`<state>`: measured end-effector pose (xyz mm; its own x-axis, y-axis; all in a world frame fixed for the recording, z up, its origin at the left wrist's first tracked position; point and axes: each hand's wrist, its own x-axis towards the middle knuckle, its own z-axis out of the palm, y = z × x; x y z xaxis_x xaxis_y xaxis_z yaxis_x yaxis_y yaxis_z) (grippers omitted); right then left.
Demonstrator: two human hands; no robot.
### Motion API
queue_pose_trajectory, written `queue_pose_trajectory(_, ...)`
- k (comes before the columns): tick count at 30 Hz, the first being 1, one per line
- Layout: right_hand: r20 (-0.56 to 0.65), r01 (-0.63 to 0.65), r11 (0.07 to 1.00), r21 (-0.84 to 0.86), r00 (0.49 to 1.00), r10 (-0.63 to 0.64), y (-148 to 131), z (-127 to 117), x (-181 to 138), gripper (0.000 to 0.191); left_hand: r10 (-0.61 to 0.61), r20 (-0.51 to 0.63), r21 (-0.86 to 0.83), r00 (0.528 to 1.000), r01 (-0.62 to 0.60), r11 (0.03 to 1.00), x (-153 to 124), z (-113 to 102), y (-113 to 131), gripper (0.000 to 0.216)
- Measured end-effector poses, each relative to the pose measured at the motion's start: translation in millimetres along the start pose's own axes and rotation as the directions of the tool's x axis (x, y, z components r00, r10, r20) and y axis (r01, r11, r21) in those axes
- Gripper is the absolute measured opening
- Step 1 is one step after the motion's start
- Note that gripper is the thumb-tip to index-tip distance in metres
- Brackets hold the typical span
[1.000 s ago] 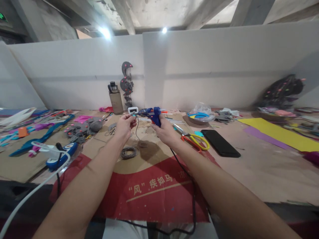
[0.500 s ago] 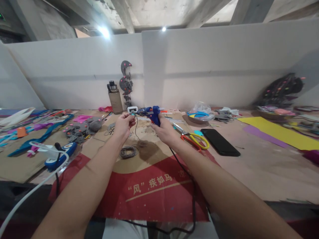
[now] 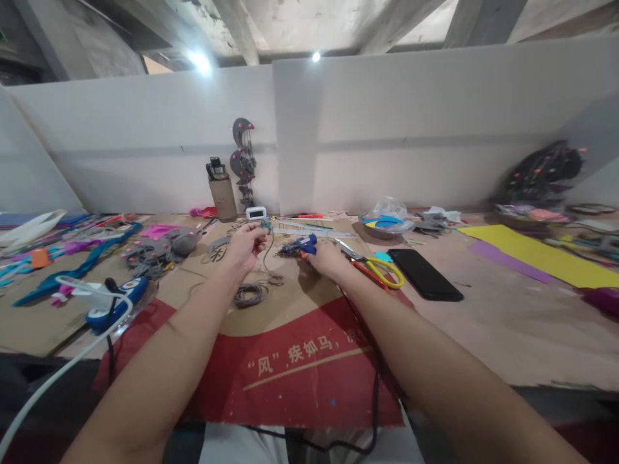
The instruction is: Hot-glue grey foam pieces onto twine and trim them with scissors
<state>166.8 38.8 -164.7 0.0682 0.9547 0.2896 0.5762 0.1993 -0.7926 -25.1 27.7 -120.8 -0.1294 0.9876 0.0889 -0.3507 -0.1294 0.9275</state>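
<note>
My right hand (image 3: 325,256) is closed around a blue glue gun (image 3: 305,243), held low over the cardboard sheet (image 3: 271,325) with its nozzle pointing left. A black cable trails from it toward me. My left hand (image 3: 248,243) pinches a small greenish piece (image 3: 265,223) with a grey cord hanging from it; the piece is too small to make out fully. Below that hand a coil of grey cord (image 3: 249,294) lies on the cardboard. Scissors with yellow and orange handles (image 3: 385,272) lie just right of my right hand.
A black phone (image 3: 425,275) lies right of the scissors. Behind stand a bottle (image 3: 223,196) and a small white device (image 3: 256,212). A bowl (image 3: 387,227) holds scraps in plastic. At left are a blue-and-white power strip (image 3: 117,306) and grey felt pieces (image 3: 157,250). Yellow sheet (image 3: 541,254) lies right.
My right hand has lowered the glue gun toward the cardboard, away from my left hand. My left hand has shifted slightly right, still pinching the corded piece.
</note>
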Motion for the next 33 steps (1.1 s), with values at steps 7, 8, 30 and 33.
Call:
queue_pose_trajectory(7,0.054,0.104,0.888,0.449,0.988,-0.143,-38.6,5.0,-19.1,0.024,0.160,0.099,0.157,0.982,-0.175,0.972,-7.3,8.4,-7.9,0.022)
queue_pose_trajectory(8,0.113,0.062,0.794,0.604,0.980,-0.162,-44.1,8.6,-23.4,0.030,0.192,0.109,0.192,0.975,-0.210,0.959,-9.0,10.0,-8.6,0.020)
queue_pose_trajectory(30,-0.103,0.444,0.893,-0.066,0.888,-0.449,-48.0,-9.3,-25.4,0.023,0.133,0.212,0.295,0.968,-0.193,0.936,-21.8,21.8,-16.0,0.022)
queue_pose_trajectory(33,-0.061,0.423,0.898,-0.125,0.900,-0.432,-47.4,-11.2,-24.0,0.029,0.104,0.242,0.282,0.965,-0.173,0.944,-22.4,22.1,-16.9,0.024)
